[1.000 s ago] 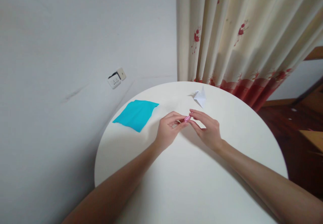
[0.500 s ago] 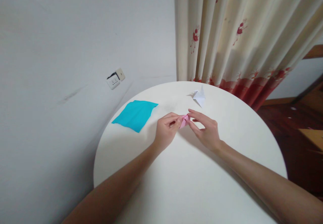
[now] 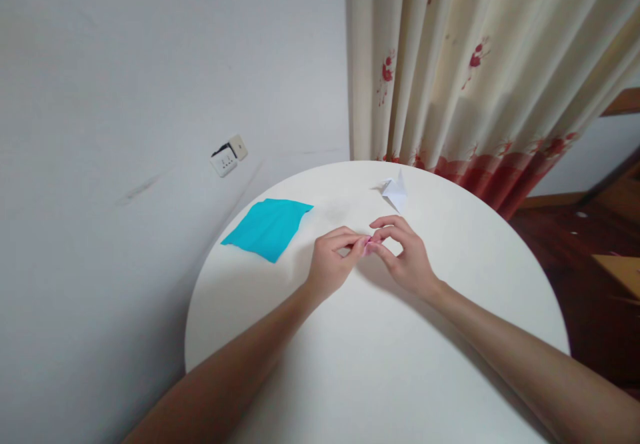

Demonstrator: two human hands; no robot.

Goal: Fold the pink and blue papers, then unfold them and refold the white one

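The L hand (image 3: 331,259) is pinching a small pink folded paper (image 3: 368,249) by its L end; its thumb & index tip are pressing together on it, w/ almost no opening. The R hand (image 3: 411,262) is gripping the R end: the tips of its thumb & one finger are meeting at the paper, a rounded gap is showing behind them, & another finger is arching above. The paper is staying btwn both hands, over the far half of the round white tabletop (image 3: 360,364); the fingers are hiding most of it, so its exact shape I cannot tell.

Farther away & a bit to R, a white folded paper (image 3: 397,194) w/ pointed tips is lying near the far edge. On the L side, a blue-green sheet (image 3: 270,229) is lying nearly flat, apart from the hands. In bkgd, a cream curtain (image 3: 450,97) w/ red pattern is hanging beside the pale wall (image 3: 150,64).
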